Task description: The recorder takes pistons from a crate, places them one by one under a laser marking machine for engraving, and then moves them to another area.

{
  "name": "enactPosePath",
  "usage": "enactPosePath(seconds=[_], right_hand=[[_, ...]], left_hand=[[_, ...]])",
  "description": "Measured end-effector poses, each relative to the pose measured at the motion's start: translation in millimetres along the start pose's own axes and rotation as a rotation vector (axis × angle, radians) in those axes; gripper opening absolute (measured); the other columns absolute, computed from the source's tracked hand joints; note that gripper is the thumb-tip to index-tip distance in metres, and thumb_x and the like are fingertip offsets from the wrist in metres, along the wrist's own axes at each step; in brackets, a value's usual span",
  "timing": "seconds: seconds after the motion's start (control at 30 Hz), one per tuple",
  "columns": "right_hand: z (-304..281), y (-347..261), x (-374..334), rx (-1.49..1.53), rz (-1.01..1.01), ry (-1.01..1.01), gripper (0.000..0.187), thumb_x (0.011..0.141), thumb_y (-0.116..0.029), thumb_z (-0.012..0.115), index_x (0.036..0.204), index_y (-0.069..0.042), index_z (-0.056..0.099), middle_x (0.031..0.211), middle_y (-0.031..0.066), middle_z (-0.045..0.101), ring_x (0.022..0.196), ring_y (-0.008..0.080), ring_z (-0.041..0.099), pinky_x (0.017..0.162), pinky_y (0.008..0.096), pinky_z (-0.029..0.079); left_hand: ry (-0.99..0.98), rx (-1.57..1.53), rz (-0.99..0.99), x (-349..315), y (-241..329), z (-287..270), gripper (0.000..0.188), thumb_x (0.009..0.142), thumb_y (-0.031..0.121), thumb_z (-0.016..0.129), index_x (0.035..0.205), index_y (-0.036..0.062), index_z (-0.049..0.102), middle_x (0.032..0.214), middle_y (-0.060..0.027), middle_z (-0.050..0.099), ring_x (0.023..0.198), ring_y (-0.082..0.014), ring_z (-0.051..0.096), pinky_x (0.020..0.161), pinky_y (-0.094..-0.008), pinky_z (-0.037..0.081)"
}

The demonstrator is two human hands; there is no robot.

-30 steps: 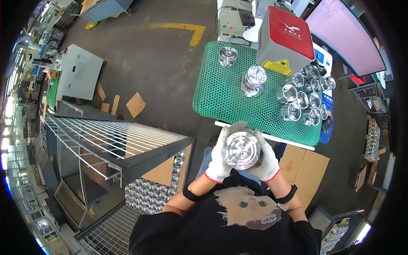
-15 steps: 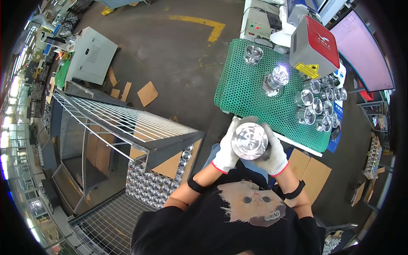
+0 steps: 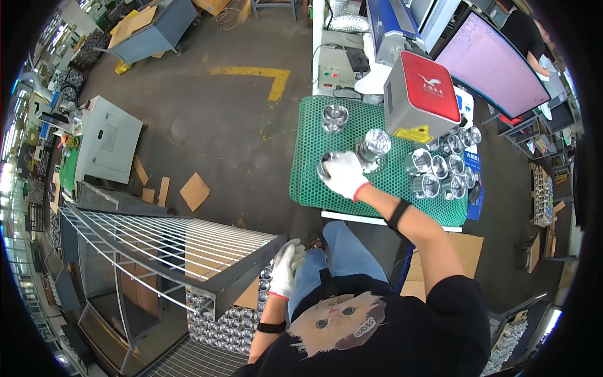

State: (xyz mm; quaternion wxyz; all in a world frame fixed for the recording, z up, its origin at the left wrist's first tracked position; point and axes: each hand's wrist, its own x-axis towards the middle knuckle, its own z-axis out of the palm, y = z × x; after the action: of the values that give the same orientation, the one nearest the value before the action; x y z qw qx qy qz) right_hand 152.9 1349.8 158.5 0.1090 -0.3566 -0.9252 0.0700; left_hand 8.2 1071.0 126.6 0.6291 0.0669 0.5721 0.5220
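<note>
My right hand (image 3: 343, 173), in a white glove, rests on top of a shiny metal cylinder (image 3: 325, 167) that stands on the green perforated mat (image 3: 308, 182) near its left edge. Two more metal cylinders (image 3: 335, 117) (image 3: 375, 144) stand further back on the mat. My left hand (image 3: 286, 269), also gloved, hangs low beside my knee with fingers apart, next to a stack of shiny metal cylinders (image 3: 229, 320) in the wire cage cart (image 3: 157, 245).
A red-topped grey machine head (image 3: 422, 95) hangs over the mat's right side, with several finished cylinders (image 3: 440, 166) grouped below it. A large monitor (image 3: 490, 63) stands at the far right. Cardboard pieces (image 3: 195, 190) lie on the concrete floor.
Both hands held one cylinder at my chest before. Now my right hand has carried it out onto the green mat, and my left hand has dropped toward the cage cart.
</note>
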Motion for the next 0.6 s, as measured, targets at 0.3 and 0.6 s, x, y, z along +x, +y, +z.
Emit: enactPosePath(seconds=[0.3, 0.6], right_hand=[[12.7, 17.2, 13.6, -0.313, 0.056, 0.354, 0.025, 0.078, -0.018, 0.057, 0.101, -0.01, 0.064, 0.095, 0.0112, 0.062, 0.099, 0.0258, 0.055, 0.084, 0.0447, 0.042], [-69.4, 87.1, -206.1, -0.03, 0.512, -0.176, 0.021, 0.073, -0.023, 0.066, 0.089, -0.009, 0.066, 0.084, 0.012, 0.065, 0.08, 0.0302, 0.062, 0.071, 0.0423, 0.048]], left_hand=[[0.038, -0.007, -0.047, 25.7, 7.9, 27.4, 0.048, 0.096, 0.036, 0.056, 0.13, 0.0019, 0.051, 0.118, -0.0153, 0.06, 0.103, -0.0239, 0.061, 0.09, -0.0364, 0.05], [-0.222, 0.249, -0.072, 82.6, 37.7, 95.8, 0.044, 0.098, 0.035, 0.053, 0.128, 0.0021, 0.053, 0.114, -0.0151, 0.062, 0.102, -0.024, 0.061, 0.088, -0.0383, 0.05]])
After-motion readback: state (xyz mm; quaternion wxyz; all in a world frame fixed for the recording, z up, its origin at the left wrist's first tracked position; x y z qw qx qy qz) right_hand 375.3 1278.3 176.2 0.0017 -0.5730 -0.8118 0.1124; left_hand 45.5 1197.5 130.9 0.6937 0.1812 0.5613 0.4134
